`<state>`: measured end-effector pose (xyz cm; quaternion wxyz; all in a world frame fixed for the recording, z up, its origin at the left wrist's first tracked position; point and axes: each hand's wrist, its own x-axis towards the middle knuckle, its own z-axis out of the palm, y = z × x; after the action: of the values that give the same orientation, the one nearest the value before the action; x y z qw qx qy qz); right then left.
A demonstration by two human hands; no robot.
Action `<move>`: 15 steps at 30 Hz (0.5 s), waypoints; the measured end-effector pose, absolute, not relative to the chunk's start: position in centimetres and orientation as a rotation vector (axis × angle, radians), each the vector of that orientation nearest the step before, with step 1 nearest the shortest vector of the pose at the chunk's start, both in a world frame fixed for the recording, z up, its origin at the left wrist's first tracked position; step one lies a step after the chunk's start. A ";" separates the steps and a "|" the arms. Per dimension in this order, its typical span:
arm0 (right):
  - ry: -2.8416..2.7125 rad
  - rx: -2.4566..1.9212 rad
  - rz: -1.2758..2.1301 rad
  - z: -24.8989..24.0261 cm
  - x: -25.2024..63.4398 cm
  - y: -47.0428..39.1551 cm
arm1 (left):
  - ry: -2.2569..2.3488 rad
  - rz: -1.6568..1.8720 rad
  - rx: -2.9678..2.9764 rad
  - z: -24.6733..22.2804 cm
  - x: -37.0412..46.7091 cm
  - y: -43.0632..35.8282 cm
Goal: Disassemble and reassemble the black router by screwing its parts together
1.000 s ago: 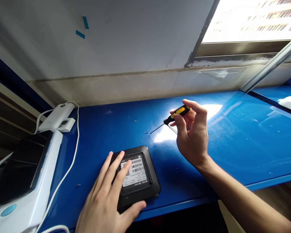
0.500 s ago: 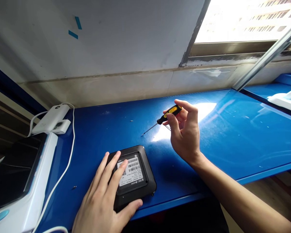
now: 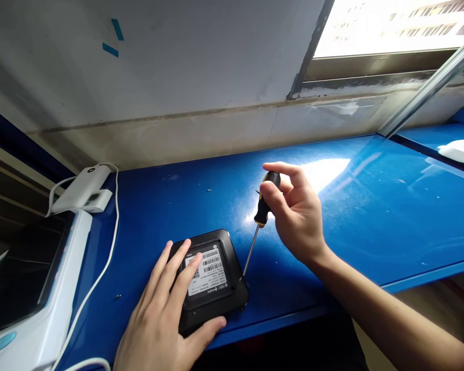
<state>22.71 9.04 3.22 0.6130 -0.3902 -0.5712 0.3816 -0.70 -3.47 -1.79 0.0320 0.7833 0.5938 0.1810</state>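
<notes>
A black box-shaped electronic device (image 3: 234, 304) with a white barcode label (image 3: 206, 273) lies near the front edge of the blue table. My left hand (image 3: 162, 304) grips its left side, fingers spread over the top and thumb along the near edge. In my right hand (image 3: 294, 211) is a screwdriver (image 3: 263, 208) with a black and yellow handle, held between thumb and fingers. Its shaft slants down and its tip meets the device's right edge; whether it sits in a screw there I cannot make out.
Small screws lie on the blue table (image 3: 332, 232): one screw (image 3: 209, 190) towards the back, another screw (image 3: 118, 296) at left. White cable (image 3: 110, 252), a white device with a dark screen (image 3: 27, 268) and a white power bank-like box (image 3: 81, 185) stand at left.
My right hand has tilted the screwdriver steeper and brought its tip from above the table to the device's right edge. My left hand stays on the device.
</notes>
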 end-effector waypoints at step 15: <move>-1.324 -0.965 1.035 3.1 21.4 8.5 | 1.765 0.547 2.604 -1.8 -1.1 -3.2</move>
<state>21.41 8.55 3.10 0.5661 -0.4106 -0.5632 0.4402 -1.15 -3.23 -1.75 -0.0259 0.8152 0.5526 0.1714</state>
